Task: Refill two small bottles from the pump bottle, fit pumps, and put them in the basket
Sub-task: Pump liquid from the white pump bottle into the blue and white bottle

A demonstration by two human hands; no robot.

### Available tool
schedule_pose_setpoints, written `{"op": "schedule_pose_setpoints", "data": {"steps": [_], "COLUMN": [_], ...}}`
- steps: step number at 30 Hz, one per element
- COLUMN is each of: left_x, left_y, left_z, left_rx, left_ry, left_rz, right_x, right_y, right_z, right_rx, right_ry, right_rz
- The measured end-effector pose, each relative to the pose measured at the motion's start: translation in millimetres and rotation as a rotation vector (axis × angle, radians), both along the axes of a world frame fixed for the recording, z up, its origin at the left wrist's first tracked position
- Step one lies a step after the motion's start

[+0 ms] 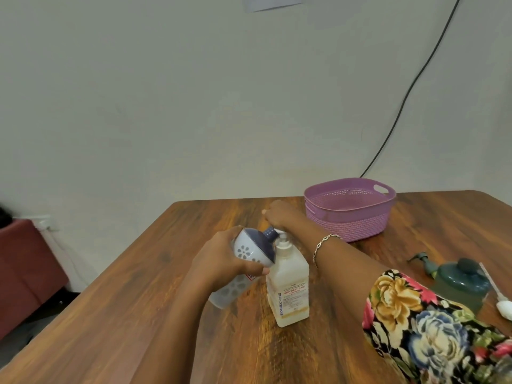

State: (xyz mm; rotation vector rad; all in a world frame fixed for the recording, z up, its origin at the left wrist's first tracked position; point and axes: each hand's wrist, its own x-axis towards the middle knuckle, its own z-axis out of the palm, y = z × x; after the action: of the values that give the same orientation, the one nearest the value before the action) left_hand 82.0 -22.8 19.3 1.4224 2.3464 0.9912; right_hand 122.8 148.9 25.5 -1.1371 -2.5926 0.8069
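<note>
I saw the left hand (221, 259) wrapped round a small bottle (249, 252), a smooth white plastic one with grey flower prints and a dark purple domed shoulder. It was tilted, with its neck right beside the spout of the pump bottle (288, 284). That squarish, translucent bottle of milky liquid stood upright mid-worktop (166, 300), on glossy wood grain. The right hand (279, 214), fingers curled, gripped its pump head from above and hid the top. The woven-look purple basket (357, 225) sat far right. Near right, behind the floral sleeve (415, 322), stood a green bottle (457, 286) and lay a loose pump (422, 259).
</note>
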Motion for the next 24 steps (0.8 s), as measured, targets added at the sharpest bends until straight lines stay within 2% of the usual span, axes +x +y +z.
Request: {"op": "schedule_pose_setpoints", "data": {"steps": [4, 11, 19, 24], "left_x": [-3.5, -3.2, -3.9, -4.4], "left_y": [0.5, 2.3, -0.7, -1.0], "left_z": [3.4, -6.4, 2.6, -2.3], "left_rx": [0.011, -0.019, 0.019, -0.016], "left_ry": [-0.003, 0.005, -0.016, -0.009], "left_rz": [0.005, -0.017, -0.024, -0.022], "right_x": [-1.8, 3.4, 0.2, 0.1], "right_y": [0.2, -0.6, -1.4, -2.9], "right_z": [8.8, -5.8, 11.6, -1.0], "right_rx": [-0.050, 0.045, 0.004, 0.024], "right_ry": [0.079, -0.071, 0.039, -0.036], "right_rz": [0.007, -0.025, 0.017, -0.042]}}
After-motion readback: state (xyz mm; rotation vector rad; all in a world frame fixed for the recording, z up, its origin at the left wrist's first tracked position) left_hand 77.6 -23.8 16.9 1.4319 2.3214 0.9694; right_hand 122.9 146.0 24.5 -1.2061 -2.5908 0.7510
